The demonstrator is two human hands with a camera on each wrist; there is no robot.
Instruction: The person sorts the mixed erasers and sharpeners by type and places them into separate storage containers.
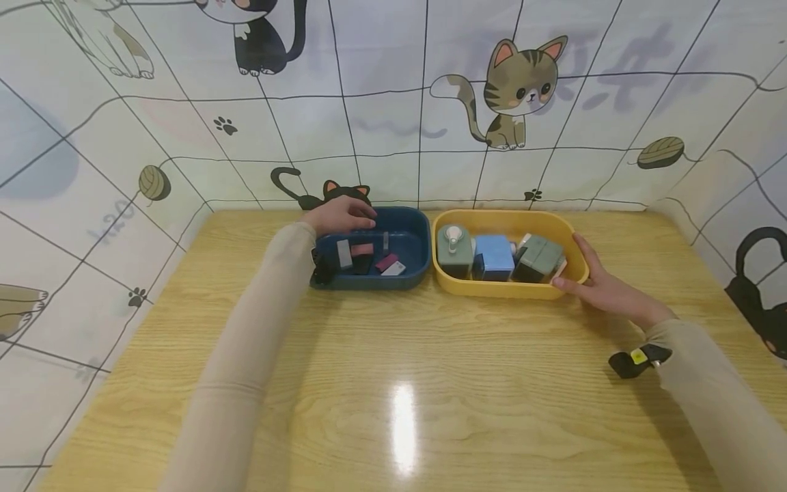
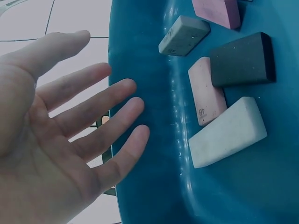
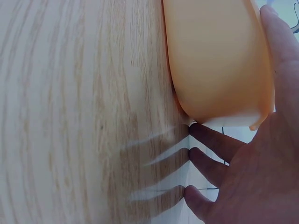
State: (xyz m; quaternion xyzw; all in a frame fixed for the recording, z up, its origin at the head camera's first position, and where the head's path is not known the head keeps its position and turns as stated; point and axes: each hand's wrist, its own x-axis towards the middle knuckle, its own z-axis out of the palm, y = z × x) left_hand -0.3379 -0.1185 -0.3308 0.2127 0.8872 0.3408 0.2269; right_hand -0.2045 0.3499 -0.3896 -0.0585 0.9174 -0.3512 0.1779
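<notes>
My left hand (image 1: 341, 215) hovers over the left rear rim of a blue tub (image 1: 425, 239), fingers extended and holding nothing. Inside that tub lie several erasers: a white eraser (image 2: 229, 133), a pink eraser (image 2: 207, 91), a black eraser (image 2: 243, 58), a grey eraser (image 2: 184, 35) and a magenta eraser (image 2: 218, 10). At the right end of a yellow tub (image 1: 504, 291), my right hand (image 1: 615, 294) rests with its thumb along the rim and its other fingers spread beside the end wall. The wrist view shows three fingertips near the table.
The yellow tub holds a green square bottle (image 1: 455, 256) with a white top, a blue square bottle (image 1: 494, 258) and another green bottle-like item (image 1: 540, 258). Both tubs stand side by side on a wooden table (image 1: 369, 355), against a cat-patterned backdrop (image 1: 393, 123).
</notes>
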